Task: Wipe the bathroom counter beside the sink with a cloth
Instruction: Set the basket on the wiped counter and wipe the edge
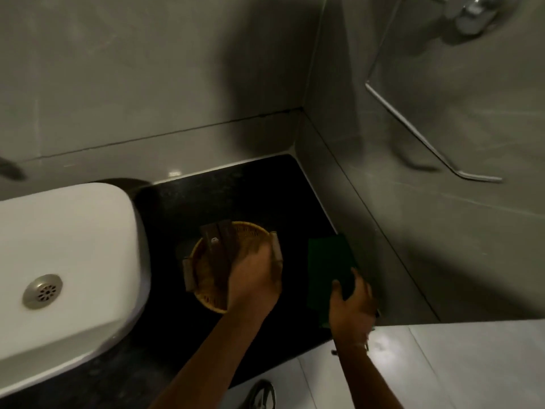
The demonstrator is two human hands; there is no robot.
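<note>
1. The left hand [255, 280] grips the round woven straw basket [236, 265] on the black stone worktop [236, 190].
2. The right hand [352, 309] presses the dark green cloth [328, 258] flat.
3. A white ceramic sink [67, 261] sits left.

- Grey tiled walls [147, 84] meet in a corner behind the black counter's far right corner.
- A metal rail [427, 143] and chrome fitting [472, 16] hang on the right wall.
- Pale tiled floor [472, 364] lies below; light is dim.
</note>
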